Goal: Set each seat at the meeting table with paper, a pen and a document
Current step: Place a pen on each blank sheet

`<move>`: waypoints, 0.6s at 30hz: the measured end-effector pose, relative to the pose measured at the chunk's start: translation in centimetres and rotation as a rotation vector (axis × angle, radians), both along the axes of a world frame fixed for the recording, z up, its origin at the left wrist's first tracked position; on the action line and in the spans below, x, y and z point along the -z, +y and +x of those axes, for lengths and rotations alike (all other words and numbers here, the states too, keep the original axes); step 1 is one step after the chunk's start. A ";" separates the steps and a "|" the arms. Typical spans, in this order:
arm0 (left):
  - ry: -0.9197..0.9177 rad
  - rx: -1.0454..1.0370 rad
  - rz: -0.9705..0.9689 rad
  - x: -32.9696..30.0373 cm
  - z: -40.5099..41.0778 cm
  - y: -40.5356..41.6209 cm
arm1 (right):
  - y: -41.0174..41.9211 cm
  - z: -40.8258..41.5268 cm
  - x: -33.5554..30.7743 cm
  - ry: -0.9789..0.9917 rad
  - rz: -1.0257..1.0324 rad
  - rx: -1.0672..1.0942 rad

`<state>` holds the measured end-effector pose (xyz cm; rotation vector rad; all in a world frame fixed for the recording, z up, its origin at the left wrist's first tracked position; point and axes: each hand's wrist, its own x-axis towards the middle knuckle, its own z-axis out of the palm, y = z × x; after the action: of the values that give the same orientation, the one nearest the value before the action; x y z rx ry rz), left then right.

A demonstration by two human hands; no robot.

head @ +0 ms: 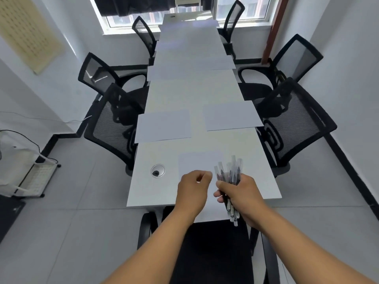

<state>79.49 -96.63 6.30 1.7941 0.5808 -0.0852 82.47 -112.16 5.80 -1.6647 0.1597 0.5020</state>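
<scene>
- Risk, bundle slip: I judge that drawing one pen from the bundle of pens [230,182] could loosen the rest. The right hand [241,198] holds many at once, so pens may drop onto the counter [162,187] or roll off its near edge.
- Risk, sheet shift: the near sheet of paper [198,162] lies directly under both hands. A dropped pen or a brushing wrist could slide it out of square with the seat.
- Risk, miscount: more sheets lie along both sides of the counter, e.g. the left sheet [164,125] and the right sheet [231,116]. I see no pen on any sheet yet; skipping a seat is a plausible error.
- Right hand pose: fingers [220,184] curled round the bundle, pen tips upward, caps pointing down toward the near chair [213,253].
- Left hand [193,190] pose: just beside the bundle, fingers loosely curled inward, thumb toward the pens. I cannot tell whether it pinches a pen.
- Both forearms reach forward over the near chair.
- Documents: none I can distinguish from the plain sheets.
</scene>
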 end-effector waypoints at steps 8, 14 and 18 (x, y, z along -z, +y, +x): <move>0.088 -0.005 -0.130 4.4 2.1 -0.1 | 1.0 1.0 3.9 0.073 0.084 0.015; 0.131 -0.014 -0.105 6.6 3.9 0.2 | 0.3 1.7 6.5 0.114 0.085 0.064; 0.165 -0.070 -0.049 8.5 5.7 1.1 | -0.8 2.1 7.6 0.135 0.036 0.102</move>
<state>85.22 -95.50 -2.21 1.7275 0.7524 -0.1999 84.54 -112.97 -1.82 -1.5791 0.3315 0.5373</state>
